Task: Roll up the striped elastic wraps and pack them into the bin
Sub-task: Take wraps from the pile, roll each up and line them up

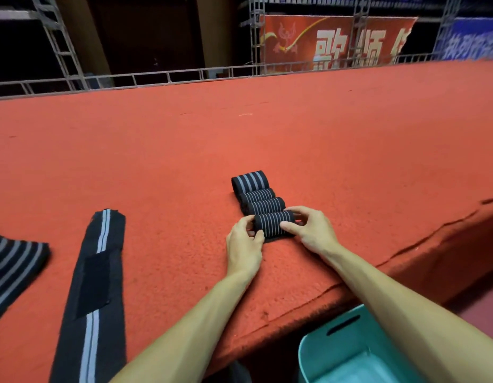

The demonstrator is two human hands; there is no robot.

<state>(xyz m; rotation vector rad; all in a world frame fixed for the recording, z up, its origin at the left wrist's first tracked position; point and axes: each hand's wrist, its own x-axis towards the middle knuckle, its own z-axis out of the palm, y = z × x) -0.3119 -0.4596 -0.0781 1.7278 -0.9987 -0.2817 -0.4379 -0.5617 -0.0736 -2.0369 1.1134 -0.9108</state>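
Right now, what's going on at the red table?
A person grips the nearest roll with the left hand and right hand, in line with three other rolls on the red table. Two unrolled wraps lie at left. The teal bin sits below the table edge; nothing shows in it.

4 rolls (271, 223), 2 flat wraps (96, 272), 1 bin (322, 346)

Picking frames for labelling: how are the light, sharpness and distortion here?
Head view: even soft light, no glare on the red table; the nearest roll, gripped by the left hand and right hand, is sharp. Head view, edges: the striped wrap at far left is smeared, the wide lens bows the railing, the banner is soft.
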